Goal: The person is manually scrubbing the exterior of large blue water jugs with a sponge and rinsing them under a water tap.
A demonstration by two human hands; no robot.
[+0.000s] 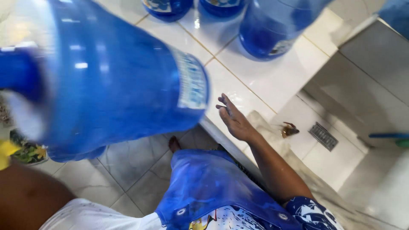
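Looking down, I see a large blue water jug (115, 72) tilted and blurred, filling the upper left of the view, above the grey tiled floor (140, 179). My left hand is hidden around the jug's neck end, so I cannot tell its grip. My right hand (233, 119) hangs free, fingers loosely spread and holding nothing, just beside the jug's base and over the edge of a raised white tiled step (264, 81). More blue jugs (272, 30) stand at the far edge of that step.
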